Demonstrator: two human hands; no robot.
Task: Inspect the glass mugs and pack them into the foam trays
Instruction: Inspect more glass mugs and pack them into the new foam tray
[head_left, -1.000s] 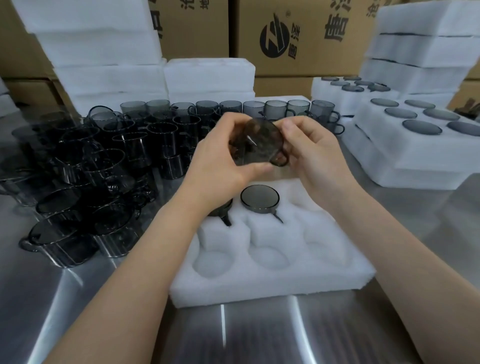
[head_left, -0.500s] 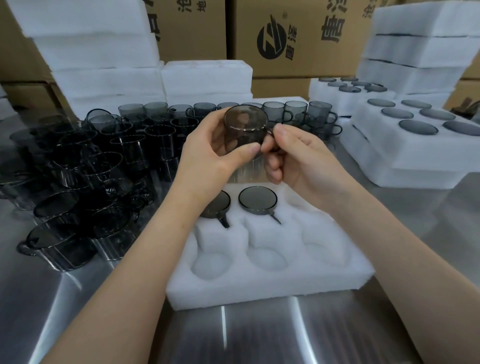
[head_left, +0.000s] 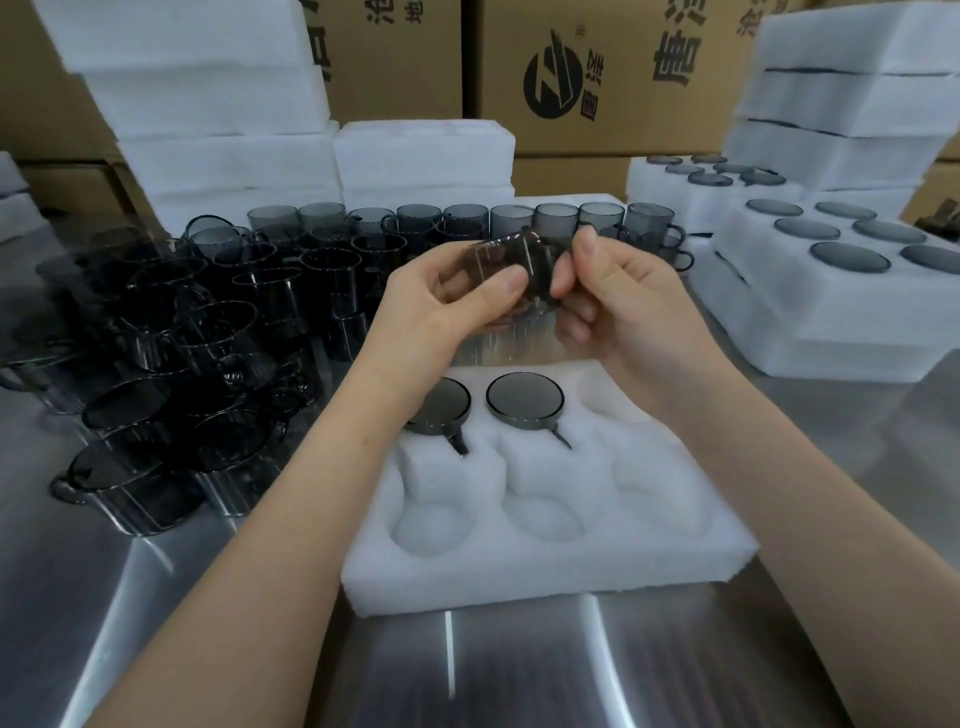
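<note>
Both hands hold one smoky grey glass mug (head_left: 524, 265) on its side above the far edge of the white foam tray (head_left: 550, 566). My left hand (head_left: 441, 306) grips its body, thumb across the front. My right hand (head_left: 618, 296) pinches its right end with thumb and fingers. Two mugs sit upside down in the tray's back row, one (head_left: 447, 402) partly behind my left wrist, the other (head_left: 524, 400) in the middle pocket. The remaining pockets in view hold nothing.
Many loose grey mugs (head_left: 218, 332) crowd the steel table to the left and behind. A filled foam tray (head_left: 831, 312) lies at the right, with another (head_left: 675, 192) behind it. Stacks of foam (head_left: 208, 104) and cardboard boxes (head_left: 597, 78) line the back.
The mug has been turned in my hands, from base-on, to upright, to lying on its side. My right hand shifted from the handle side to pinching the mug's right end.
</note>
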